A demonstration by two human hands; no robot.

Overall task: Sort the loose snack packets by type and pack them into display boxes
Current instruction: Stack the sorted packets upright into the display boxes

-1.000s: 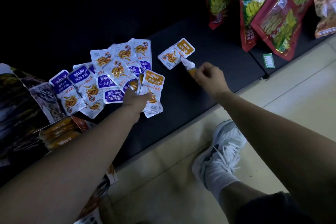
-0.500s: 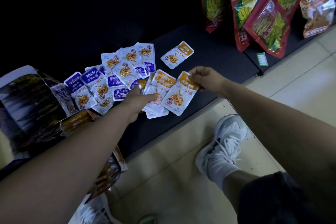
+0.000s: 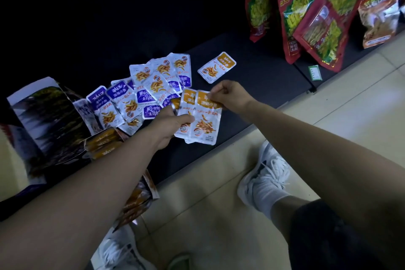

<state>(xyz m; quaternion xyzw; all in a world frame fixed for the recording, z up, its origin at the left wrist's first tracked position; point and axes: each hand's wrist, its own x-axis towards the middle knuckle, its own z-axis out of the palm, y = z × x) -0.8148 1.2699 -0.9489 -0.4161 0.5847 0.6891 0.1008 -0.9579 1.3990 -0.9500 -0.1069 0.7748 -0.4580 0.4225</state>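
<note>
Two orange packets now overlap in the head view: the right hand (image 3: 230, 95), fingers closed in a pinch on the top edge of the newest orange packet (image 3: 207, 123), has brought it in from further back on the black shelf (image 3: 258, 85) and laid it against the orange stack (image 3: 187, 101), which the left hand (image 3: 168, 123) grips from below with thumb and curled fingers. A second ago that packet was only just being lifted beside the lone orange packet (image 3: 217, 67), which lies flat and well apart from the rest. So the orange bundle has likely grown by one, with one loose orange piece left to collect. The purple packets (image 3: 142, 94) lie heaped and unsorted just left of the hands, and the display box (image 3: 43, 120) at the left edge already shows orange packs (image 3: 103, 142) near its opening.
</note>
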